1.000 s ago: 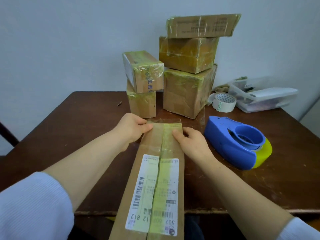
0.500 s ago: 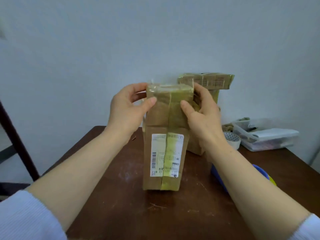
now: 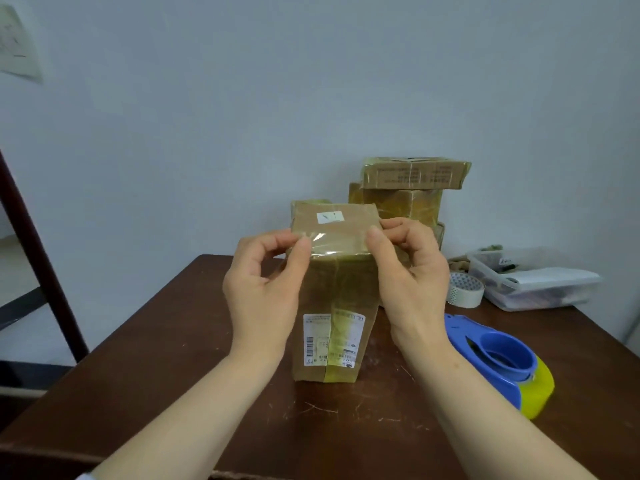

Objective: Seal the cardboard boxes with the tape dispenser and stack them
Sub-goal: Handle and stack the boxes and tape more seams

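Since 0.5 s ago, we're seeing the tall box [image 3: 332,306] top face. It's standing on the table [image 3: 156,375], before the stacked boxes [image 3: 412,173]. Left hand [image 3: 263,289] and right hand [image 3: 415,282] grips are pinching its top-edge tape [image 3: 332,242].

Soft, even, dim-ish room light; glare on the box's clear tape [image 3: 329,242]; mild wide-angle bend at edges; slightly soft focus.

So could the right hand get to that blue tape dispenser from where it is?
Probably yes. The tape dispenser lies right beside that forearm with nothing between, though the right hand pinches the upright box.
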A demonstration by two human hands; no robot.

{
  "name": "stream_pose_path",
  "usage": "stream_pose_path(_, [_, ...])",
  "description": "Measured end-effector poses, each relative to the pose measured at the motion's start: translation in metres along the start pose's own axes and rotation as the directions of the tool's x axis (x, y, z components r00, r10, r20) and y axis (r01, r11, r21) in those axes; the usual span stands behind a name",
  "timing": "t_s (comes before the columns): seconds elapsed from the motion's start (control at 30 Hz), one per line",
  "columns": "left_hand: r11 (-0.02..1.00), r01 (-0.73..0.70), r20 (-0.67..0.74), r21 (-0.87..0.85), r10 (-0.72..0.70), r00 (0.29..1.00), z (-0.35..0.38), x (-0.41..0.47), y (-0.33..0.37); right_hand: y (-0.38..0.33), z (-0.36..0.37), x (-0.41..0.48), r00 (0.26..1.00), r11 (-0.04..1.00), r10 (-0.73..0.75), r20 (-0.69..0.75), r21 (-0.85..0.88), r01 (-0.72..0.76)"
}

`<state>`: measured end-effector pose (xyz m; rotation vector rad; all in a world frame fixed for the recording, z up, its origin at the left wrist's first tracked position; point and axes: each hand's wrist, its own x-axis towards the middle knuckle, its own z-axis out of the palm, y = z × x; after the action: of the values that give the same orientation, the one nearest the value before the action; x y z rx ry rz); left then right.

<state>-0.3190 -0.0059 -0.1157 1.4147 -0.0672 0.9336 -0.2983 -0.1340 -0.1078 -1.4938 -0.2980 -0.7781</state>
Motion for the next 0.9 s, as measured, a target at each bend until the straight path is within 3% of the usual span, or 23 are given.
stream_pose_path(0.13, [0.986,0.164,-0.031,-0.024,-0.164,0.986,0.003,0.005,0.005,-0.006,0.004,0.006,0.999,0.999,0.035,-0.035,-0.035,-0.037])
stream_pose_path(0.27, [0.960,0.278,0.091,0.026,-0.279,0.956,-0.001,0.014,0.009,-0.001,0.004,0.009,0.981,0.982,0.186,0.051,-0.015,-0.186])
stream_pose_path(0.37, [0.966,0.244,0.243,0.081,-0.257,0.935,-0.001,0.015,0.017,-0.007,0.008,0.008,0.975,0.962,0.161,0.150,-0.246,-0.121])
stream_pose_path(0.43, [0.967,0.220,0.260,0.128,-0.247,0.934,-0.002,0.022,0.013,-0.010,0.010,0.008,0.980,0.928,0.118,0.161,-0.368,-0.051])
stream_pose_path(0.5, [0.962,0.188,0.217,0.200,-0.231,0.949,-0.004,0.029,0.008,-0.011,0.012,0.011,0.987,0.938,0.111,0.121,-0.341,-0.063])
stream_pose_path(0.63, [0.884,-0.052,0.180,0.465,-0.037,0.983,-0.008,0.027,0.003,-0.011,0.009,0.016,0.989,0.955,0.083,0.119,-0.292,-0.045])
stream_pose_path(0.73, [0.836,-0.123,0.181,0.535,0.029,0.983,-0.006,0.023,0.008,-0.010,0.001,0.018,0.984,0.966,0.121,0.132,-0.244,-0.086])
stream_pose_path(0.9, [0.864,-0.143,0.256,0.482,0.017,0.967,-0.004,0.022,0.009,-0.012,0.003,0.015,0.973,0.849,0.010,0.232,-0.517,0.115])
